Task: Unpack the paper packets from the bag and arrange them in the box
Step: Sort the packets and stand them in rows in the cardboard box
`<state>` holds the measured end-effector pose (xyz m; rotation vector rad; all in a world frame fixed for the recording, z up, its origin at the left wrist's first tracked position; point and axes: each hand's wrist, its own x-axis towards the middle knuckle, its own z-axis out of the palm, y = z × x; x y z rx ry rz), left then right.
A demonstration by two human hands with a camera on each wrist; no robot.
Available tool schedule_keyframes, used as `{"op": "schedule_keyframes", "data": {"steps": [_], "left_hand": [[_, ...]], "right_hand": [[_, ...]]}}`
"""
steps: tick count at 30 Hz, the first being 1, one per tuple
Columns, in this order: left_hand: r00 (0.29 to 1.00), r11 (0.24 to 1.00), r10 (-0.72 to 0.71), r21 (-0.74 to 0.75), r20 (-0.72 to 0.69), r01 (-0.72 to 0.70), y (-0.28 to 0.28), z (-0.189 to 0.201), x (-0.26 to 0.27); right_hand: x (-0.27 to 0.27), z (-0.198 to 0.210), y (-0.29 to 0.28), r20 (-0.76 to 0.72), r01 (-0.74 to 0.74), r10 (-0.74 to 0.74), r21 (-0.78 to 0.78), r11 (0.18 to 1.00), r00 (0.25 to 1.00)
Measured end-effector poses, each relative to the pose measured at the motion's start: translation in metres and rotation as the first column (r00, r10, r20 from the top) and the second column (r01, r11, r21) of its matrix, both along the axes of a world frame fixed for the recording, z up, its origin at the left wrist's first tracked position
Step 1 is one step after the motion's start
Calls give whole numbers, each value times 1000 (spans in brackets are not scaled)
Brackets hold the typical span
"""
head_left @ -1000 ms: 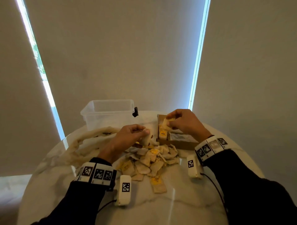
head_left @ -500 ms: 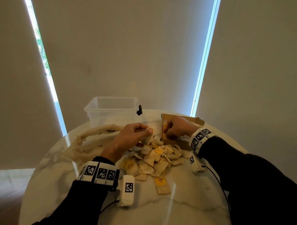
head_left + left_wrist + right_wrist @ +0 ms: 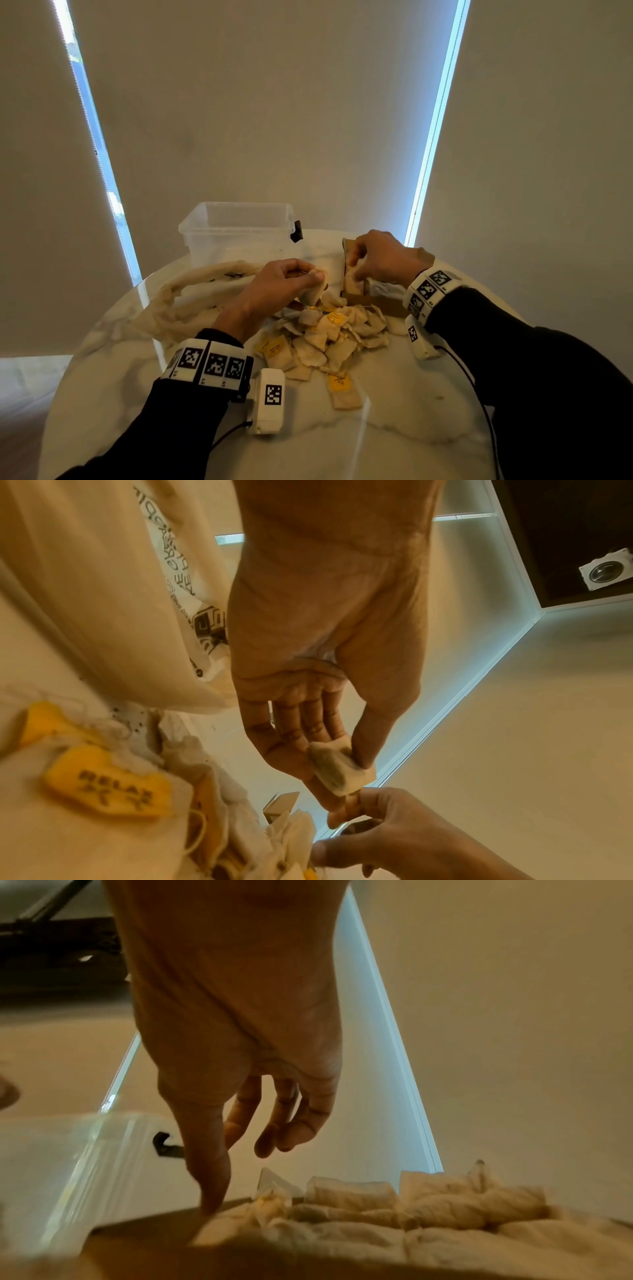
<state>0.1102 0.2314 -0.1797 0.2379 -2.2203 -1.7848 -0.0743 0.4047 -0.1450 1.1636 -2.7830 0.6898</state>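
Note:
My left hand [image 3: 313,275] pinches one pale paper packet [image 3: 312,295] between thumb and fingers, above the far edge of a pile of loose packets [image 3: 329,337] with yellow tags. The left wrist view shows that packet [image 3: 342,771] under the thumb. My right hand [image 3: 354,265] is down at the left end of the brown cardboard box [image 3: 380,303]. In the right wrist view its thumb tip touches a packet at the box's edge, the fingers [image 3: 270,1134] hang loose and hold nothing, and packets [image 3: 428,1202] lie in rows inside. The limp cloth bag [image 3: 191,294] lies to the left.
A clear plastic container [image 3: 239,229] stands behind the bag at the table's far side. The round marble table [image 3: 394,428] ends close behind the box, with blinds beyond. One packet [image 3: 344,394] lies alone nearer to me.
My right hand lowered from above the box into its left end and no longer holds the packet it carried. My left hand stayed in place with its packet.

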Motion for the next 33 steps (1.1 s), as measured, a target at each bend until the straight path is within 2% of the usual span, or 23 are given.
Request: {"op": "schedule_keyframes", "data": {"steps": [3, 10, 12, 14, 16, 19, 22, 28, 31, 33], "left_hand": [[1000, 1000, -3, -3, 8, 3, 2, 1, 1], [1000, 1000, -4, 9, 20, 3, 3, 3, 3], [1000, 999, 7, 46, 22, -8, 3, 4, 3], [999, 997, 20, 81, 28, -22, 3, 4, 2], [999, 994, 29, 100, 35, -32, 3, 4, 2], [999, 993, 37, 109, 33, -40, 4, 4, 3], [999, 995, 27, 99, 34, -30, 5, 6, 3], [1000, 991, -7, 137, 24, 4, 5, 8, 4], [999, 990, -29, 138, 25, 25, 6, 8, 4], [999, 989, -28, 146, 17, 25, 6, 7, 4]], "right_hand": [[2, -11, -6, 1, -12, 12, 142, 990, 1000], [-1, -17, -13, -82, 43, -32, 133, 990, 996], [-1, -8, -12, -39, 15, -12, 82, 997, 999], [6, 6, -8, 73, -22, 26, -58, 998, 997], [20, 19, -4, 199, -92, 128, -179, 979, 972], [42, 24, -4, 347, -167, 218, -171, 971, 912], [47, 21, -9, 332, -211, 225, -79, 974, 916], [45, 31, 0, 357, -177, 241, -202, 963, 903], [47, 31, -1, 356, -237, 286, -174, 956, 890], [45, 36, 0, 336, -203, 253, -176, 963, 907]]}}
